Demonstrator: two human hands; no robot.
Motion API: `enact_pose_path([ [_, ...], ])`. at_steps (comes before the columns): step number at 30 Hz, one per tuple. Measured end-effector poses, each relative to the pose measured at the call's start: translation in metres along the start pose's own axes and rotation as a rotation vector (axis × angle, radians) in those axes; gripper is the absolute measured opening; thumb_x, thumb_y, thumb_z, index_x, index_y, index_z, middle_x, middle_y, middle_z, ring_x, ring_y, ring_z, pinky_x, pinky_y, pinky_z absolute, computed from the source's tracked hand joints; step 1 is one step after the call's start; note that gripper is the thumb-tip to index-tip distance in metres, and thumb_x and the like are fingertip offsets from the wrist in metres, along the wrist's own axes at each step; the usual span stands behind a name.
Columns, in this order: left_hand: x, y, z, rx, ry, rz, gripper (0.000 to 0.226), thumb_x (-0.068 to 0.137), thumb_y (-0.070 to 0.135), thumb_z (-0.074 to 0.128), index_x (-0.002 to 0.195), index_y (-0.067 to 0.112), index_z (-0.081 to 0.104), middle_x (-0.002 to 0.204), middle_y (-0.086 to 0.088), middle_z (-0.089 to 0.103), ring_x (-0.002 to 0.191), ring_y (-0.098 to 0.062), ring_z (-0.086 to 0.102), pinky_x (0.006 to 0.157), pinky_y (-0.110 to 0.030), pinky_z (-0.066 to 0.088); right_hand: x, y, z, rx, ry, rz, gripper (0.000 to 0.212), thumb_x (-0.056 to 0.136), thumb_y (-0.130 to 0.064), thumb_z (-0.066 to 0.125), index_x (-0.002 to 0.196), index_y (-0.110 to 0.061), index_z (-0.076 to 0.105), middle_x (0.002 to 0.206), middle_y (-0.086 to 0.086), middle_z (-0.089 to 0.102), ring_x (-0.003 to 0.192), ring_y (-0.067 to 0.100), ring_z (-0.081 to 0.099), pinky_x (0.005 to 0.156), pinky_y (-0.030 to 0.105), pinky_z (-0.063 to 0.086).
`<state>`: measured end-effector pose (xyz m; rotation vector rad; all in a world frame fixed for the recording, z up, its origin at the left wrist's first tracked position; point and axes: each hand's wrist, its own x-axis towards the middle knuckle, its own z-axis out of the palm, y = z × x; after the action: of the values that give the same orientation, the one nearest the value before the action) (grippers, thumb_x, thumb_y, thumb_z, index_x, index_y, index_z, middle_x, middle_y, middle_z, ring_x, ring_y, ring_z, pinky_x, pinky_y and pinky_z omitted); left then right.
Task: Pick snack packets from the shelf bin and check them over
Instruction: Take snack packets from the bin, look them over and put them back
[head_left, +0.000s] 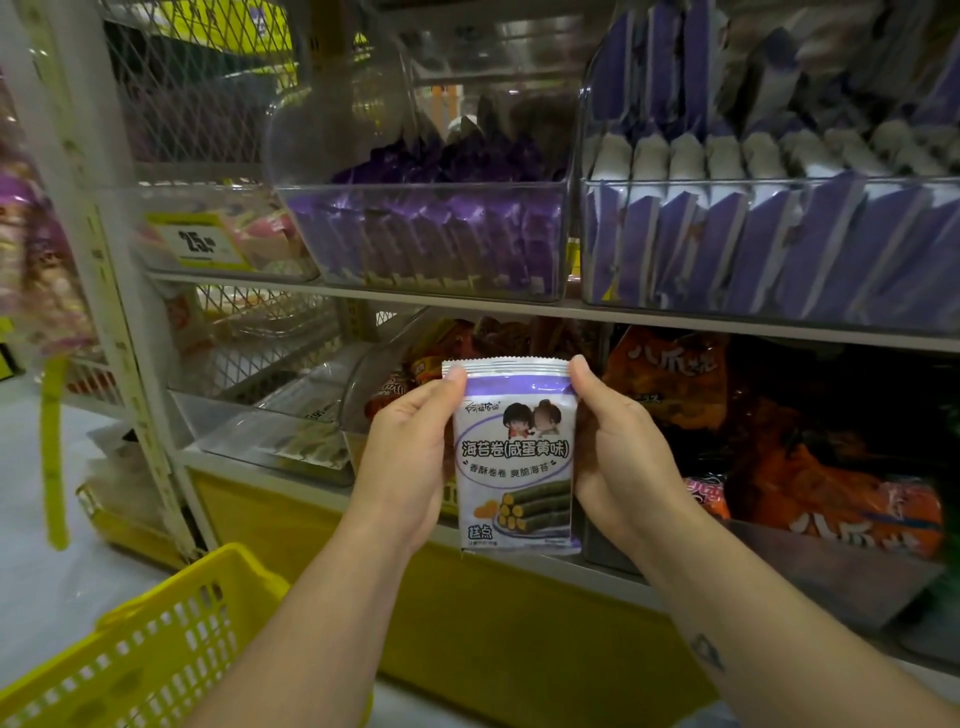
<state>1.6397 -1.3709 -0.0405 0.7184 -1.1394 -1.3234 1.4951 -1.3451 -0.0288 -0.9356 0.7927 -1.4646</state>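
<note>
Both hands on 1 packet (514, 452) here: left hand (410, 457) pinching its left edge, right hand (623, 457) pinching the right, thumbs up by the top seal, fingers curled behind. It's upright, printed face toward the camera, probably so the front and seals can be checked. It hangs in front of the lower shelf (291, 509), at its front edge, below the clear bin (727, 183) of similar packets. White-and-purple wrapper, 2 cartoon figures, green rolls pictured low down; flat, no tear showing. A yellow basket (171, 639) sits lower left.
</note>
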Motion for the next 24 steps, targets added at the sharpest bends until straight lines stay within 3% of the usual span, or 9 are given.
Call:
enact_pose_path([
  [4, -0.001, 0.003, 0.001, -0.083, -0.042, -0.067, 0.033, 0.081, 0.039, 0.057, 0.093, 0.015, 0.078, 0.101, -0.017, 0.074, 0.092, -0.025, 0.071, 0.083, -0.042, 0.056, 0.000, -0.002, 0.000, 0.020, -0.004, 0.034, 0.044, 0.098, -0.040, 0.044, 0.099, -0.005, 0.070, 0.095, 0.017, 0.074, 0.088, 0.028, 0.073, 0.063, 0.032, 0.060],
  [8, -0.002, 0.010, -0.001, -0.192, -0.033, -0.151, 0.032, 0.088, 0.037, 0.054, 0.095, 0.017, 0.077, 0.103, -0.013, 0.074, 0.093, -0.024, 0.072, 0.072, -0.039, 0.061, 0.001, -0.006, -0.006, -0.126, -0.103, 0.114, 0.049, 0.093, -0.051, 0.042, 0.107, -0.014, 0.070, 0.104, 0.010, 0.074, 0.095, 0.022, 0.072, 0.074, 0.034, 0.057],
  [10, -0.001, 0.014, -0.007, -0.210, 0.017, -0.181, 0.035, 0.095, 0.037, 0.049, 0.106, 0.013, 0.072, 0.106, -0.013, 0.074, 0.098, -0.026, 0.071, 0.077, -0.042, 0.059, 0.000, -0.011, -0.012, -0.295, -0.249, 0.207, 0.054, 0.086, -0.056, 0.048, 0.116, -0.016, 0.067, 0.110, 0.009, 0.072, 0.099, 0.023, 0.070, 0.075, 0.034, 0.057],
  [13, 0.000, 0.020, -0.014, -0.240, 0.046, -0.228, 0.037, 0.098, 0.038, 0.046, 0.112, 0.012, 0.067, 0.109, -0.014, 0.073, 0.103, -0.028, 0.069, 0.081, -0.044, 0.056, -0.003, -0.015, -0.020, -0.390, -0.446, 0.355, 0.047, 0.087, -0.039, 0.061, 0.122, -0.007, 0.062, 0.117, 0.015, 0.068, 0.104, 0.026, 0.067, 0.081, 0.032, 0.056],
  [16, 0.001, 0.022, -0.019, -0.247, 0.005, -0.276, 0.039, 0.097, 0.041, 0.046, 0.114, 0.012, 0.066, 0.114, -0.014, 0.071, 0.106, -0.029, 0.068, 0.083, -0.046, 0.055, -0.004, -0.016, -0.024, -0.381, -0.473, 0.378, 0.036, 0.090, -0.026, 0.059, 0.118, -0.004, 0.064, 0.115, 0.014, 0.069, 0.100, 0.021, 0.068, 0.080, 0.029, 0.055],
  [19, 0.002, 0.025, -0.030, -0.092, -0.125, -0.295, 0.046, 0.090, 0.046, 0.052, 0.121, 0.014, 0.065, 0.124, -0.012, 0.067, 0.113, -0.031, 0.064, 0.093, -0.053, 0.053, -0.004, -0.018, -0.023, -0.300, -0.444, 0.357, 0.034, 0.090, -0.023, 0.056, 0.112, -0.001, 0.067, 0.112, 0.016, 0.070, 0.097, 0.020, 0.070, 0.075, 0.027, 0.056],
  [21, 0.001, 0.027, -0.038, 0.061, -0.303, -0.329, 0.048, 0.085, 0.040, 0.064, 0.129, 0.020, 0.060, 0.125, -0.013, 0.066, 0.110, -0.031, 0.066, 0.085, -0.049, 0.058, -0.003, -0.019, -0.022, -0.226, -0.404, 0.346, 0.034, 0.089, -0.023, 0.055, 0.109, 0.000, 0.069, 0.114, 0.019, 0.069, 0.097, 0.021, 0.070, 0.074, 0.028, 0.057],
  [24, -0.002, 0.026, -0.048, 0.085, -0.458, -0.422, 0.076, 0.069, 0.021, 0.079, 0.138, 0.024, 0.047, 0.121, -0.012, 0.069, 0.099, -0.025, 0.071, 0.071, -0.035, 0.059, -0.001, -0.022, -0.023, -0.169, -0.315, 0.333, 0.032, 0.085, -0.026, 0.057, 0.101, -0.005, 0.075, 0.109, 0.020, 0.071, 0.093, 0.022, 0.072, 0.075, 0.030, 0.059],
])
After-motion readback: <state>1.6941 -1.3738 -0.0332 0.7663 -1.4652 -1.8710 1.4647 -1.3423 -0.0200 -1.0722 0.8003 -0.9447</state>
